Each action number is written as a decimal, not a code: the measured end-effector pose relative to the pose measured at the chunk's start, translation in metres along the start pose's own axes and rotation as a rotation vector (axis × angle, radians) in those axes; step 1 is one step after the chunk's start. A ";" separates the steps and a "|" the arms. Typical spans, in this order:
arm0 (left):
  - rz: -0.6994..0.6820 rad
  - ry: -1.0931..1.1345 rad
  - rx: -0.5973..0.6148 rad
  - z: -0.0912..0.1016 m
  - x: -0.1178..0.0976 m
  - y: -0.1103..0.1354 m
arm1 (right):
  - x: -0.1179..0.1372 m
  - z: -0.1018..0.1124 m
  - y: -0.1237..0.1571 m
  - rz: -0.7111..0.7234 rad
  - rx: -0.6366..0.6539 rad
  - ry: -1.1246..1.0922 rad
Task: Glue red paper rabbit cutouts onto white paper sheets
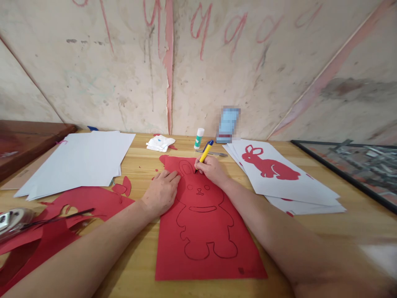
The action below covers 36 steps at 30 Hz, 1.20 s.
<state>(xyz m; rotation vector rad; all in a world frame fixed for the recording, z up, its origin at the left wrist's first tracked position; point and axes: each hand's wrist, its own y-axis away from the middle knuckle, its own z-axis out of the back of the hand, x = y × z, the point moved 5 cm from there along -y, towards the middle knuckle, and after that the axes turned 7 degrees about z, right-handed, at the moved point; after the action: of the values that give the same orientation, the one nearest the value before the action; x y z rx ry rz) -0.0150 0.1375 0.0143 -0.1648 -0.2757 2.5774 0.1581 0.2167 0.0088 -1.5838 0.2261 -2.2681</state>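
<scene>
A red sheet of paper [204,244] lies on the wooden table [142,165] in front of me, with a rabbit outline drawn on it. My left hand [161,192] lies flat on the sheet's upper left part, fingers stretched out. My right hand [211,169] is closed on a yellow and blue pen [206,153], whose tip touches the paper at the rabbit's ear.
A stack of white sheets [77,163] lies at the left. Red paper scraps [62,215] and scissors [18,219] sit near left. White sheets with a red rabbit cut-out [269,165] lie at the right. A glue stick [199,138], crumpled tissue [160,143] and a framed pane [356,165] stand farther off.
</scene>
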 end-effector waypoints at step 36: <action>0.004 0.006 0.002 0.001 0.000 0.000 | 0.000 0.001 0.000 -0.008 -0.021 0.036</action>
<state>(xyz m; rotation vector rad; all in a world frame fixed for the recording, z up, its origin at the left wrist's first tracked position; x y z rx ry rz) -0.0147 0.1372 0.0152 -0.1727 -0.2706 2.5805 0.1588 0.2164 0.0093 -1.5581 0.2548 -2.3085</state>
